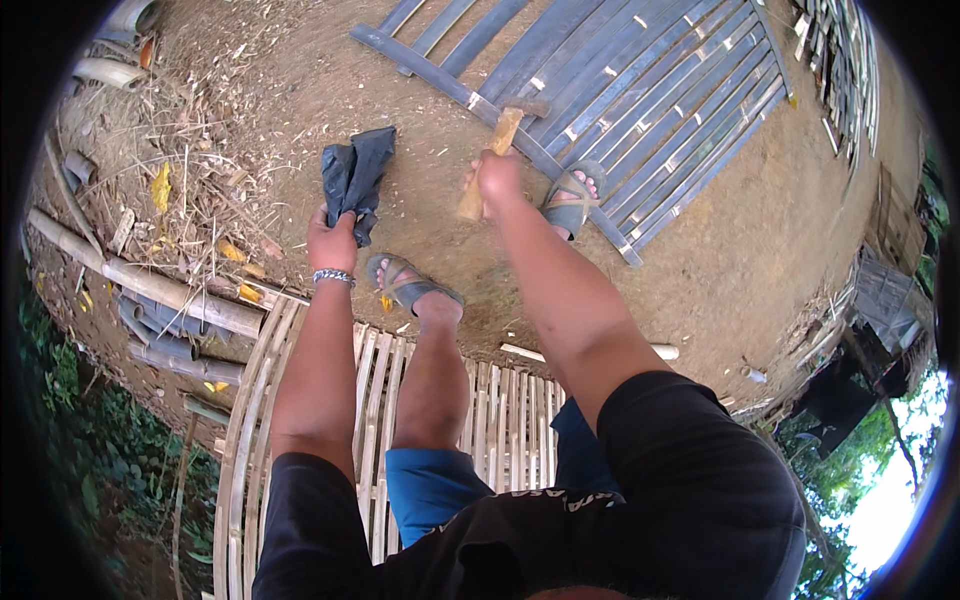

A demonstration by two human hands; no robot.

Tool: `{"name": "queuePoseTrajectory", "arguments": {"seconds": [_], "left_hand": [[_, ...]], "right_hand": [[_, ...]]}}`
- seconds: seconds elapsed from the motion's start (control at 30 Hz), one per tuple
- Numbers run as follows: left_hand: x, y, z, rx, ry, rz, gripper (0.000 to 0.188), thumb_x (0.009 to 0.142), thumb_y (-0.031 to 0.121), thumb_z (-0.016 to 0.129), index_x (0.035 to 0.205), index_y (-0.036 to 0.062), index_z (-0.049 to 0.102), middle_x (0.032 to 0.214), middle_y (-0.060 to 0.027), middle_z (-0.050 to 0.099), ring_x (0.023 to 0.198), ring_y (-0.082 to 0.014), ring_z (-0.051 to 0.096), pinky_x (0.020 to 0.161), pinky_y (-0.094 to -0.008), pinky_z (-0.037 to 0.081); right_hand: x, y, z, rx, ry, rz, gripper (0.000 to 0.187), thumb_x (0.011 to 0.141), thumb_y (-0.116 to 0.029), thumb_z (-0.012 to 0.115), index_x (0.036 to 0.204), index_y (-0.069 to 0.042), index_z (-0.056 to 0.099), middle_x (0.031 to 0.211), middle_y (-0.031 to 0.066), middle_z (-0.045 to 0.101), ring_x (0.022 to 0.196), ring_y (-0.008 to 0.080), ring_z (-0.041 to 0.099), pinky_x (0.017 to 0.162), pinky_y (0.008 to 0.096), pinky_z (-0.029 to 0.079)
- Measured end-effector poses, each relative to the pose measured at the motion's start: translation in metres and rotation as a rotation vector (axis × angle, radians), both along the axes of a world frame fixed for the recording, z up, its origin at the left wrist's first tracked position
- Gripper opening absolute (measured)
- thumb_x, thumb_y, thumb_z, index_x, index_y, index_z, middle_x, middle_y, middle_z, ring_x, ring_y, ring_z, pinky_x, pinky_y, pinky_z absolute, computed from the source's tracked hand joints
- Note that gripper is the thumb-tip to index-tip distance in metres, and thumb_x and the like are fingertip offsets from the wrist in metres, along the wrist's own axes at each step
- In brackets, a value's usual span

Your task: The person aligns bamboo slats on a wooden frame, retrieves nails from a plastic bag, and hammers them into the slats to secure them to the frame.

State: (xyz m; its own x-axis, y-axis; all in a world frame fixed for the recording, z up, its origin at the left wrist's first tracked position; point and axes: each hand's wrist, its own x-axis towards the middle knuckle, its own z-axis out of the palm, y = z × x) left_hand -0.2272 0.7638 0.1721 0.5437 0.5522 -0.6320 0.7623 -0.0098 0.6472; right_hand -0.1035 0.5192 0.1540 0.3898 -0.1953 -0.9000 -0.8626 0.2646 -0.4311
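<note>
My left hand is closed on the lower end of a crumpled black plastic bag, held out over the dirt. Its fingers pinch the gathered plastic; what the bag contains, if anything, does not show. My right hand is wrapped round the wooden handle of a hammer. The hammer's dark head lies over the near edge of a slatted panel of dark bamboo strips on the ground. Whether the head touches the panel I cannot tell.
I sit on a bamboo slat bench, sandalled feet on the dirt, one by the panel's edge. Bamboo poles and dry shavings lie at the left. Thin split strips are piled at the far right.
</note>
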Motion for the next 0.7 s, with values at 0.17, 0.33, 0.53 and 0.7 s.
{"name": "queuePoseTrajectory", "arguments": {"seconds": [0.17, 0.33, 0.53, 0.7], "left_hand": [[0.032, -0.003, 0.02, -0.021, -0.091, 0.056, 0.032, 0.084, 0.009, 0.071, 0.112, -0.0059, 0.068, 0.093, -0.0109, 0.074, 0.076, -0.0142, 0.068, 0.068, -0.029, 0.054], [0.04, 0.01, 0.014, 0.038, -0.094, 0.037, 0.043, 0.084, 0.022, 0.079, 0.115, -0.0055, 0.068, 0.096, -0.0132, 0.075, 0.082, -0.0168, 0.069, 0.076, -0.0312, 0.055], [0.052, 0.038, 0.021, 0.136, 0.022, -0.211, 0.061, 0.084, 0.038, 0.081, 0.124, -0.0053, 0.064, 0.103, -0.0182, 0.074, 0.091, -0.0234, 0.072, 0.084, -0.0345, 0.055], [0.075, 0.056, 0.037, 0.333, 0.221, -0.659, 0.08, 0.085, 0.049, 0.076, 0.14, -0.0036, 0.053, 0.139, -0.0292, 0.056, 0.13, -0.042, 0.054, 0.11, -0.0447, 0.042]], "right_hand": [[-0.031, -0.019, -0.035, -0.387, -0.239, 0.538, 0.039, 0.101, -0.012, 0.051, 0.137, -0.005, 0.038, 0.085, 0.0164, 0.061, 0.064, 0.0303, 0.062, 0.057, 0.044, 0.052], [-0.022, -0.016, 0.011, -0.513, -0.199, 1.192, 0.04, 0.1, -0.016, 0.052, 0.136, -0.004, 0.04, 0.106, 0.029, 0.063, 0.097, 0.0477, 0.064, 0.086, 0.0532, 0.051], [-0.014, -0.037, -0.027, -0.411, -0.414, 1.656, 0.059, 0.097, -0.013, 0.052, 0.153, -0.008, 0.031, 0.13, 0.0273, 0.05, 0.118, 0.045, 0.056, 0.099, 0.0517, 0.048], [0.004, -0.027, -0.055, -0.445, -0.511, 2.031, 0.062, 0.097, -0.022, 0.057, 0.154, -0.01, 0.035, 0.134, 0.0198, 0.048, 0.129, 0.0375, 0.046, 0.11, 0.0514, 0.036]]}}
